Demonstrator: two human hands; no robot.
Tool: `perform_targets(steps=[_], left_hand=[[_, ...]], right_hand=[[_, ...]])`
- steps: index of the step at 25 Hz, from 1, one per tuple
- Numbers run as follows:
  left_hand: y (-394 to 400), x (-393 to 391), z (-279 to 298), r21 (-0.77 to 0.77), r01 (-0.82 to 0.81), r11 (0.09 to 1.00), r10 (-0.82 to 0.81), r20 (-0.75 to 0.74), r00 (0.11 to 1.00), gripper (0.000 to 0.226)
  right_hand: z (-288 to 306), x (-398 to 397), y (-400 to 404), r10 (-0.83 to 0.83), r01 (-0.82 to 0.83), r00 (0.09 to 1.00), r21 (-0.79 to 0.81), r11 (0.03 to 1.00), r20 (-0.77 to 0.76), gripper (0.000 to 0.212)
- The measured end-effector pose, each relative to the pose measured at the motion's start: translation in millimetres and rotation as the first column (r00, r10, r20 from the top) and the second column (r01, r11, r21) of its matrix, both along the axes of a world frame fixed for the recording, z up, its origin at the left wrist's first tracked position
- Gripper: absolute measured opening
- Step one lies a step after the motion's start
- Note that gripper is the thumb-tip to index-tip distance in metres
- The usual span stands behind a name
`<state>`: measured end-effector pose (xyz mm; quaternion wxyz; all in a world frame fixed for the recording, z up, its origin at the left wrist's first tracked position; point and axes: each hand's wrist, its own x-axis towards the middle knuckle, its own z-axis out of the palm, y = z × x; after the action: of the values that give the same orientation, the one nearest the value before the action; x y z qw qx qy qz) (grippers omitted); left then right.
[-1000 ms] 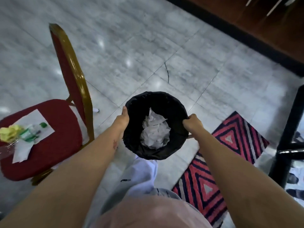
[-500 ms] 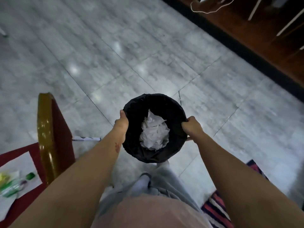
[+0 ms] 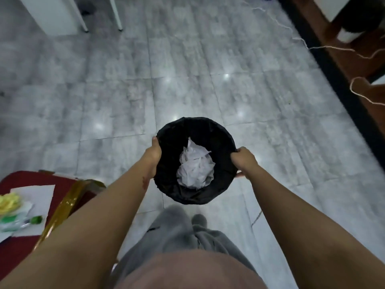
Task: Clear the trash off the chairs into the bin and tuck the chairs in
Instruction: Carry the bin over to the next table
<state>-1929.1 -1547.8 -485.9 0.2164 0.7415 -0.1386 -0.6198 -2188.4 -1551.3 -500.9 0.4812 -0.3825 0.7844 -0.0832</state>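
Observation:
I hold a round black bin (image 3: 173,132) lined with a black bag out in front of me, above the floor. My left hand (image 3: 153,155) grips its left rim and my right hand (image 3: 244,161) grips its right rim. Crumpled white paper (image 3: 195,166) lies inside the bin. At the lower left stands a red chair (image 3: 12,255) with a gold frame (image 3: 62,209). On its seat lie white paper sheets (image 3: 39,197), a yellow crumpled wrapper (image 3: 9,203) and a green-capped plastic bottle (image 3: 23,221).
Grey marble tiles cover the floor ahead. White furniture legs (image 3: 116,15) stand at the top left. A dark skirting strip (image 3: 341,97) and wooden floor with a loose white cord (image 3: 358,94) run along the right side. My grey trouser legs (image 3: 177,232) show below the bin.
I have turned and walked with the bin in both hands. The red chair has slid to the lower left corner, the striped rug has left the view, and white legs appeared ahead.

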Motion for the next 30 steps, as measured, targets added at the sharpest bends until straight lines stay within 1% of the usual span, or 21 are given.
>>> perform_targets(steps=[2,4,7,10,14,18,21,25,30], left_hand=[[-36.1,18.1,4.1,-0.013,-0.064,0.998,0.064,0.002,0.998,0.079],[-73.9,40.8,-0.1,-0.036,-0.117,0.992,0.118,0.015,0.993,0.077],[-138.1,80.2,-7.0,-0.01,-0.206,0.979,0.206,0.006,0.979,0.079],[-191.4,122.9,-5.0,0.014,-0.302,0.953,0.302,-0.004,0.953,0.078],[-249.5,194.1,1.3,-0.001,-0.428,0.904,0.428,-0.006,0.904,0.077],[-287.8,262.6,6.6,0.0,-0.563,0.827,0.563,-0.011,0.827,0.077],[-312.3,309.1,11.5,0.012,-0.671,0.741,0.671,-0.017,0.741,0.078],[-336.6,364.9,13.3,0.005,-0.816,0.578,0.816,0.005,0.578,0.078],[-347.5,423.0,16.9,-0.016,-0.947,0.32,0.947,-0.013,0.321,0.076]], right_hand=[[-2.2,18.4,-59.6,0.071,-0.071,0.997,-0.002,0.998,0.024,0.039],[-1.1,43.7,-117.6,0.13,-0.13,0.991,-0.018,0.991,0.026,0.038],[-10.4,91.8,-204.4,0.221,-0.22,0.975,-0.029,0.975,0.037,0.036],[-9.2,145.0,-277.6,0.299,-0.299,0.954,-0.011,0.954,0.001,0.035],[-7.7,229.3,-369.2,0.424,-0.424,0.905,-0.018,0.905,-0.008,0.033],[-8.2,321.8,-445.2,0.589,-0.589,0.808,-0.019,0.808,-0.01,0.035],[-6.3,395.8,-496.0,0.688,-0.688,0.725,-0.022,0.725,0.003,0.035],[-8.2,495.5,-553.4,0.808,-0.807,0.589,-0.038,0.589,0.012,0.034],[3.0,621.6,-592.9,0.941,-0.939,0.339,-0.068,0.338,-0.009,0.035]])
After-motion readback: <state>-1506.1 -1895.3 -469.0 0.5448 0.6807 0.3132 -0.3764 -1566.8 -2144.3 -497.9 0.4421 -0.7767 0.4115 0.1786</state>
